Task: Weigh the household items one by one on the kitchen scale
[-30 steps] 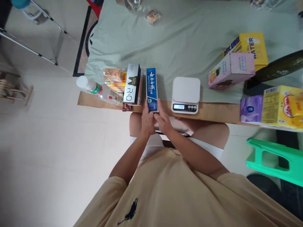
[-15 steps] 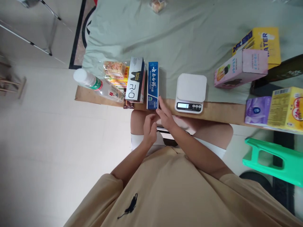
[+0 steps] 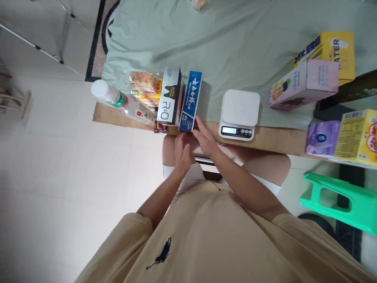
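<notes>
A blue toothpaste box (image 3: 191, 101) lies at the table's near edge, its near end angled slightly left. Against its right side near that end rest the stretched fingers of my right hand (image 3: 206, 139), thumb at the near corner; the hand is open. My left hand (image 3: 183, 154) is just below the same end, fingers loosely bent and apart, with the fingertips at or very close to the box. Left of the toothpaste is a white and black R&O box (image 3: 169, 96). A white digital kitchen scale (image 3: 240, 114), its display lit, sits to the right with nothing on it.
On the left are a clear bottle with a white cap (image 3: 120, 100) and packaged snacks (image 3: 144, 82). On the right stand a pink box (image 3: 304, 84), a yellow box (image 3: 343, 51), a purple pack (image 3: 322, 137) and another yellow box (image 3: 355, 133). A green stool (image 3: 338, 200) is below.
The toothpaste box has turned slightly, its near end swinging left toward the R&O box. My left hand has moved up to its near end, while my right hand stays against its side.
</notes>
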`<state>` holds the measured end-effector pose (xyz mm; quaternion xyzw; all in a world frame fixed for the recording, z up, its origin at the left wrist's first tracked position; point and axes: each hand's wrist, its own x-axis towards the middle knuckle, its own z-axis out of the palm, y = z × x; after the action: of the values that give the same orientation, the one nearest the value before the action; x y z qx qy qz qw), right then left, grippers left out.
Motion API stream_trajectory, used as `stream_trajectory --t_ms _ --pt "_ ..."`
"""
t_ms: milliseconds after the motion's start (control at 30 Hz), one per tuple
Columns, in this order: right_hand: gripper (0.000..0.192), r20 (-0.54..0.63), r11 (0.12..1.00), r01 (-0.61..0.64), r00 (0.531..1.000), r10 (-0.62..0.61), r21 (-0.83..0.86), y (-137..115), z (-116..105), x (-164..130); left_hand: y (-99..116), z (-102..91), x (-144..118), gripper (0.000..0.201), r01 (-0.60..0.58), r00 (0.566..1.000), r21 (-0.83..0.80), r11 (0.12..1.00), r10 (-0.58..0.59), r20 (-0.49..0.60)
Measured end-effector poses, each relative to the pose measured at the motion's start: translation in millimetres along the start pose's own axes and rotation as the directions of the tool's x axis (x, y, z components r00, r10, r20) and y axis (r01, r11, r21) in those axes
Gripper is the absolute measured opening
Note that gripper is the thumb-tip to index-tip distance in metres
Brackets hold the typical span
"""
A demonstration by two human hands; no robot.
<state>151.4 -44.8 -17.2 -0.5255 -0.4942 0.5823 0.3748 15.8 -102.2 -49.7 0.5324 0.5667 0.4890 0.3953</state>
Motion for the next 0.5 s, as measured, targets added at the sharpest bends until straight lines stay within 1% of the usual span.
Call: stream_trajectory --t_ms 100,167,267,333,400,433,500 --pt "0.088 -0.031 1.000 0.009 0.999 -0.009 0.030 3 -3 -15 7 -3.9 -4 0.054 -0.011 1.000 0.027 1.000 0.011 -0.003" --pt "0.086 -0.046 0.998 0.033 0.998 -0.030 0.059 3 -11 -35 12 -4.4 -9 0.050 -0.023 0.999 0.038 0.999 0.022 0.027" --pt "0.072 -0.074 0.994 0.057 0.996 -0.050 0.093 4 -37 -74 19 2.4 -19 0.045 -0.039 0.994 0.045 0.998 0.034 0.108" --pt "0.057 -0.151 0.996 0.036 0.988 -0.023 0.080 6 -61 -102 24 12.7 -26 0.041 -0.052 0.984 0.046 0.998 0.043 0.171" --pt "0.042 -0.293 0.999 0.031 0.956 -0.024 0.020 10 -89 -128 30 26.5 -32 0.038 -0.072 0.969 0.042 0.997 0.060 0.238" --pt "0.037 -0.374 0.999 0.035 0.926 -0.046 -0.035 12 -105 -140 34 34.3 -33 0.036 -0.084 0.960 0.037 0.996 0.071 0.272" --pt "0.032 -0.531 0.990 0.032 0.841 -0.100 -0.136 16 -136 -163 41 51.7 -34 0.034 -0.115 0.935 0.021 0.993 0.101 0.341"
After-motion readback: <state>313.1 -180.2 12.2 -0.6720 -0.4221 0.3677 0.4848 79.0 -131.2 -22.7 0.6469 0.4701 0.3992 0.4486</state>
